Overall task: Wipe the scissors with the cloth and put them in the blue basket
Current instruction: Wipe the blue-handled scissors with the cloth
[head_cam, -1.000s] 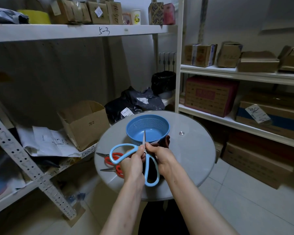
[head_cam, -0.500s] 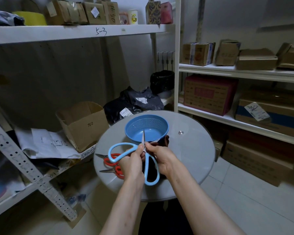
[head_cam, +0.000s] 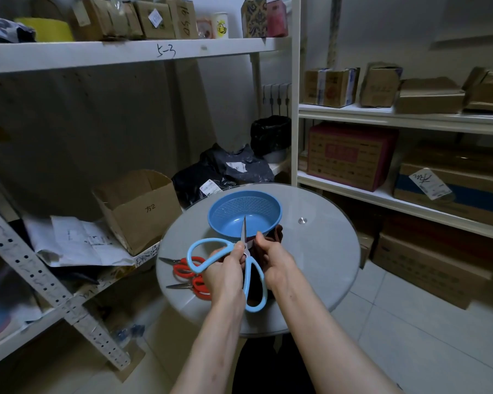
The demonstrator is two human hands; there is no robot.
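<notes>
Blue-handled scissors are gripped at the pivot by the left hand, a dark cloth pinched to the blades by the right hand. Nothing is changed from a second ago; wiping is judged unfinished, the blue basket waiting at 12 o'clock.

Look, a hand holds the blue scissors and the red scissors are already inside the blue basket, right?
Not quite. In the head view the red scissors lie on the table, beside the left hand, not inside the blue basket, which looks empty. That hand does hold the blue scissors, while the right hand grips the cloth at their blade.
</notes>
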